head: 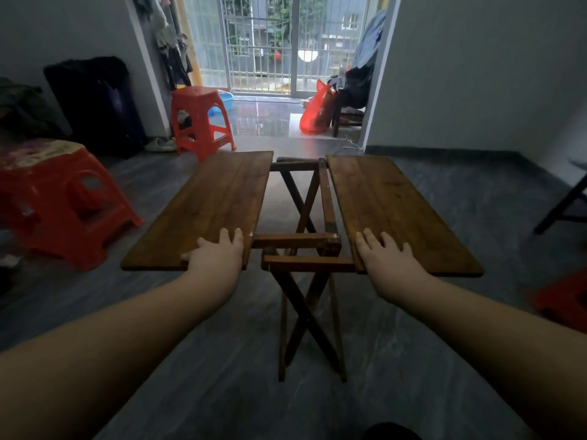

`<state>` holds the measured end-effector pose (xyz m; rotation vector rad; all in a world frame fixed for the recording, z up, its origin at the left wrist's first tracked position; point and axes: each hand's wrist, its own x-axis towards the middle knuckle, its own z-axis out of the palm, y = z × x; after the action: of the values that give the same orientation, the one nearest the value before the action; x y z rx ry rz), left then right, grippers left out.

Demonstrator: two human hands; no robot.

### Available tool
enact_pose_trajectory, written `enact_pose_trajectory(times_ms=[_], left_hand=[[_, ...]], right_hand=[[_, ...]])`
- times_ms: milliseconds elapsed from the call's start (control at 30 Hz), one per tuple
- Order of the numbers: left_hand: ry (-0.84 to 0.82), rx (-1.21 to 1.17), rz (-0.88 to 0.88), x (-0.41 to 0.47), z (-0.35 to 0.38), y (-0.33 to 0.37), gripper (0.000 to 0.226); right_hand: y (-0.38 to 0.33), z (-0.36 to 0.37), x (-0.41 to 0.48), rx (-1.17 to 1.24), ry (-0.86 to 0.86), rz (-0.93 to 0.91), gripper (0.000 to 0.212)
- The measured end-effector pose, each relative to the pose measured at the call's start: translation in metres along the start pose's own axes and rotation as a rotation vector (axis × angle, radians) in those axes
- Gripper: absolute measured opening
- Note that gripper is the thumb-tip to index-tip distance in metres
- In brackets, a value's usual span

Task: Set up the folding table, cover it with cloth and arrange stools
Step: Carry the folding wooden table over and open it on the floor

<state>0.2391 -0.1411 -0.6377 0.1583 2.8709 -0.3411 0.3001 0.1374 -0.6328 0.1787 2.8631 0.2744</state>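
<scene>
A wooden folding table stands in front of me with its two top halves apart. The left leaf (209, 204) and the right leaf (400, 211) lie roughly level, with a gap between them that shows the crossed leg frame (305, 249). My left hand (219, 252) lies flat on the near inner corner of the left leaf, fingers straight. On the near inner corner of the right leaf rests my right hand (387, 255), also flat. A red plastic stool (63, 198) stands at the left, and a second red stool (200, 119) further back. No cloth for the table is identifiable.
A black covered object (95, 103) leans on the left wall. A red bag (317, 109) and a dark chair sit by the balcony doorway. Part of a black frame (562, 204) shows at the right edge, and another red stool (565, 300) at the lower right.
</scene>
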Motion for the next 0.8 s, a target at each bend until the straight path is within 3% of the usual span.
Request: enact_pose_trajectory(times_ms=[400, 800], left_hand=[[-0.058, 0.012, 0.042, 0.008, -0.041, 0.056, 0.095], [-0.132, -0.061, 0.079, 0.014, -0.021, 0.092, 0.1]], right_hand=[[0.004, -0.034, 0.006, -0.067, 0.001, 0.015, 0.088], [0.004, 0.003, 0.007, 0.029, 0.031, 0.042, 0.087]])
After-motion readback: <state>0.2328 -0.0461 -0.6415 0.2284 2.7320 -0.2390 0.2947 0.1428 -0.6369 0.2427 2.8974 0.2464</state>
